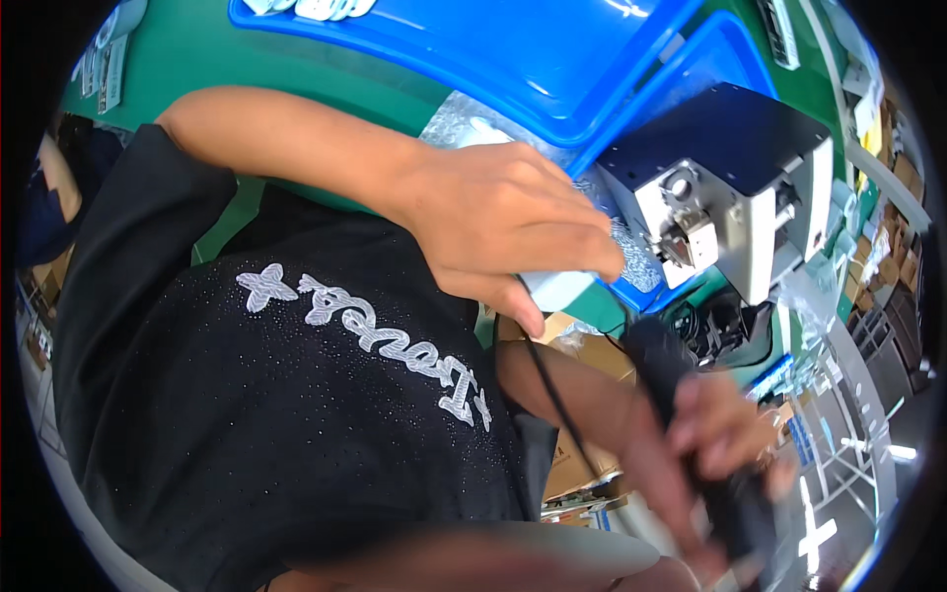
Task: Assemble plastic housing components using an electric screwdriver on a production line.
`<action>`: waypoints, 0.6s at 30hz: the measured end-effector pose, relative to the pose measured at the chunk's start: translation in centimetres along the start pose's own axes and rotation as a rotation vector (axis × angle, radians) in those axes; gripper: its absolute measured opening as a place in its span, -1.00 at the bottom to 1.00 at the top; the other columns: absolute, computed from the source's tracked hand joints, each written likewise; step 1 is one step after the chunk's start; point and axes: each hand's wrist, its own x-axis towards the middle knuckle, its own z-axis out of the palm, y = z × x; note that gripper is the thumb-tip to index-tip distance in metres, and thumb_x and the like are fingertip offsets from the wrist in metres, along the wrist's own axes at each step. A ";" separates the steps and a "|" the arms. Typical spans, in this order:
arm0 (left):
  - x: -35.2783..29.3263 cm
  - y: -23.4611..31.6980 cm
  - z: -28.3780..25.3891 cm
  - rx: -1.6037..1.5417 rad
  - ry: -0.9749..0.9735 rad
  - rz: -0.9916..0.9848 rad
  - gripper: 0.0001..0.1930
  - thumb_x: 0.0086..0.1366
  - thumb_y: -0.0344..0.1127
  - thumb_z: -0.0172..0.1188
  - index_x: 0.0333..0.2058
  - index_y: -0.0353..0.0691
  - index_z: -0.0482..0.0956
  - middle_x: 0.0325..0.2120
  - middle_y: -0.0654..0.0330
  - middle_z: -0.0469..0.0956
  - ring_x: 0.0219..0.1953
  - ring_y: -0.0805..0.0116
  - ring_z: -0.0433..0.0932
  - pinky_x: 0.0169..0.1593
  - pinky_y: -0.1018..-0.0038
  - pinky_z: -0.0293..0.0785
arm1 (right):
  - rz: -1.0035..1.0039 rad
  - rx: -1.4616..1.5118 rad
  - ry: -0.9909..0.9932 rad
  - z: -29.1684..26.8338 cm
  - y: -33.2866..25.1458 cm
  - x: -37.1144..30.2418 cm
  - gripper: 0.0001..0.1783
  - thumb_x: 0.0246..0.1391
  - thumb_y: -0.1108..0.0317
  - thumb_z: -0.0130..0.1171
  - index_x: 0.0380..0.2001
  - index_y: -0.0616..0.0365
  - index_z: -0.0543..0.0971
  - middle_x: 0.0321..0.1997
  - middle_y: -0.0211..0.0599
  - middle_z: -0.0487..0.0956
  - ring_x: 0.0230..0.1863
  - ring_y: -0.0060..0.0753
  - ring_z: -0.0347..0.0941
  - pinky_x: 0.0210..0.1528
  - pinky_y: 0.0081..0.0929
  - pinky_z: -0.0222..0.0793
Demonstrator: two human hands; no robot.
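My left hand (513, 222) bends over the table edge with its fingers curled and its thumb tucked below. A pale white piece (560, 288) shows just under those fingers; whether they grip it is hidden. Lower right, my right hand (710, 434) is smeared by motion and wrapped round a black, rod-shaped handheld tool (663, 360), which looks like an electric screwdriver. A thin black cable (560, 400) runs down from beside the left thumb. Beyond the left fingers stands a black-topped machine (725, 138) with a silver front and a small metal mechanism (691, 242).
Blue trays (473, 44) lie on the green table (187, 59), with white parts (330, 8) in the far left one. Bubble wrap (449, 120) sticks out beside the tray. Black cables (705, 331) lie below the machine, and cardboard boxes (572, 464) stand lower down. Another person's arm (61, 178) shows at far left.
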 end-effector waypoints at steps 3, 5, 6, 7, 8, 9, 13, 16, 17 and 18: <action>-0.7 0.6 -0.9 0.078 -0.032 -0.034 -0.34 0.39 0.19 0.02 -0.11 -0.49 0.48 -0.33 -0.02 0.56 -0.45 0.14 0.59 -0.49 0.38 0.49 | 0.106 -0.227 -0.032 5.2 -4.4 -0.6 -0.96 0.26 0.40 0.00 -0.26 0.07 0.44 -0.59 -0.53 0.37 -0.60 -0.53 0.33 -0.52 -0.48 0.30; -0.3 0.6 -1.1 0.089 -0.071 -0.033 -0.34 0.39 0.21 0.00 -0.13 -0.48 0.49 -0.34 0.00 0.57 -0.46 0.17 0.59 -0.51 0.40 0.48 | -0.047 0.017 -0.019 5.6 -2.0 -0.3 -0.98 0.25 0.42 0.01 -0.28 0.07 0.44 -0.60 -0.54 0.36 -0.60 -0.52 0.32 -0.52 -0.46 0.30; -0.3 0.8 -1.1 0.084 -0.060 -0.024 -0.34 0.39 0.21 0.00 -0.13 -0.48 0.49 -0.34 0.00 0.57 -0.46 0.17 0.59 -0.51 0.40 0.48 | -0.084 0.054 -0.042 6.1 -2.0 -0.3 -0.98 0.25 0.43 0.01 -0.29 0.07 0.44 -0.60 -0.54 0.35 -0.61 -0.52 0.32 -0.52 -0.46 0.30; -0.3 1.1 -1.1 0.076 -0.063 -0.017 -0.34 0.40 0.21 -0.01 -0.13 -0.48 0.49 -0.34 0.00 0.57 -0.46 0.17 0.59 -0.51 0.41 0.47 | -0.108 0.073 -0.064 6.4 -1.9 -0.4 -0.98 0.25 0.44 0.01 -0.30 0.07 0.43 -0.60 -0.54 0.35 -0.61 -0.52 0.32 -0.52 -0.45 0.30; -0.4 0.9 -1.2 0.074 -0.072 -0.022 -0.34 0.40 0.21 -0.02 -0.13 -0.47 0.50 -0.34 0.01 0.57 -0.46 0.18 0.59 -0.52 0.41 0.47 | -0.117 0.099 -0.081 6.2 -1.6 -0.3 -0.97 0.24 0.45 0.01 -0.31 0.08 0.43 -0.61 -0.55 0.34 -0.61 -0.52 0.32 -0.52 -0.44 0.30; -0.3 0.7 -1.0 0.078 -0.068 -0.026 -0.34 0.40 0.21 -0.02 -0.13 -0.47 0.50 -0.34 0.01 0.57 -0.46 0.18 0.59 -0.52 0.41 0.47 | -0.123 0.122 -0.095 5.9 -1.5 -0.1 -0.97 0.24 0.46 0.02 -0.32 0.08 0.43 -0.61 -0.55 0.34 -0.61 -0.51 0.31 -0.52 -0.43 0.31; -0.3 0.8 -0.3 0.070 0.008 0.001 -0.35 0.42 0.21 -0.07 -0.14 -0.45 0.50 -0.37 0.06 0.54 -0.46 0.23 0.57 -0.52 0.43 0.43 | -0.137 0.204 -0.153 5.1 -1.0 0.5 -0.93 0.23 0.51 0.02 -0.35 0.08 0.42 -0.62 -0.56 0.32 -0.61 -0.51 0.31 -0.51 -0.40 0.31; -0.6 0.9 -0.3 0.112 0.031 -0.047 -0.36 0.44 0.21 -0.11 -0.15 -0.42 0.51 -0.41 0.11 0.51 -0.49 0.27 0.54 -0.52 0.44 0.39 | -0.090 0.265 -0.162 4.7 0.1 1.4 -0.90 0.22 0.53 0.03 -0.37 0.08 0.41 -0.63 -0.56 0.31 -0.62 -0.50 0.30 -0.51 -0.39 0.32; -0.5 1.0 -0.2 0.123 0.037 -0.033 -0.36 0.44 0.21 -0.13 -0.16 -0.40 0.52 -0.42 0.13 0.49 -0.50 0.29 0.51 -0.53 0.45 0.37 | -0.122 0.194 -0.111 5.0 0.0 1.0 -0.96 0.25 0.46 0.00 -0.33 0.09 0.39 -0.62 -0.55 0.33 -0.63 -0.50 0.32 -0.52 -0.43 0.34; -0.5 1.2 -0.2 0.119 0.045 -0.027 -0.36 0.44 0.21 -0.13 -0.16 -0.40 0.52 -0.42 0.13 0.49 -0.50 0.29 0.51 -0.53 0.45 0.37 | -0.153 0.125 -0.060 5.4 -0.1 0.6 -0.96 0.27 0.39 -0.03 -0.28 0.09 0.36 -0.62 -0.53 0.35 -0.64 -0.49 0.35 -0.52 -0.47 0.37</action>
